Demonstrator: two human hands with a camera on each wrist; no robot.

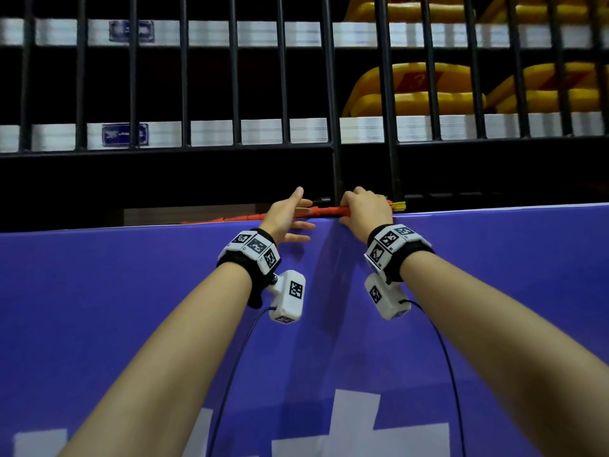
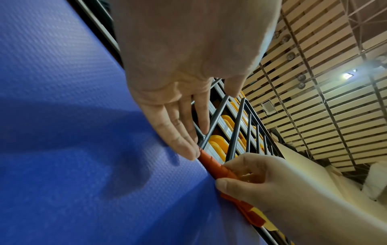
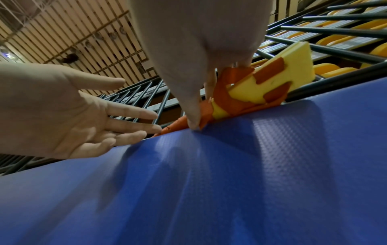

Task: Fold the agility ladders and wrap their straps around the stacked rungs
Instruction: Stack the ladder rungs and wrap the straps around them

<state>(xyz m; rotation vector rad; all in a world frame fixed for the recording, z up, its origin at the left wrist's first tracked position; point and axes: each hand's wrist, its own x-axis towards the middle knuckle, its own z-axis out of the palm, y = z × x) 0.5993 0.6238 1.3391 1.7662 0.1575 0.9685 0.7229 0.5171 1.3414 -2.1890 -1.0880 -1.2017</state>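
Observation:
A folded agility ladder, its yellow rungs (image 3: 293, 66) stacked and wound with orange strap (image 1: 324, 211), lies on the far edge of a blue padded surface (image 1: 329, 324). My right hand (image 1: 364, 206) grips the bundle, fingers curled over it and thumb (image 3: 193, 119) pressing its near side. The rung ends (image 1: 399, 206) stick out to the right of that hand. My left hand (image 1: 293, 216) hovers open just left of it, fingers spread, fingertips (image 2: 191, 154) near the strap (image 2: 217, 169). More orange strap (image 1: 211, 220) trails left along the edge.
A black metal railing (image 1: 333, 94) stands right behind the blue pad. Behind the bars are white steps and yellow stadium seats (image 1: 412, 90). White blocks of a marking (image 1: 359, 433) show on the pad near me. A slatted ceiling fills the wrist views.

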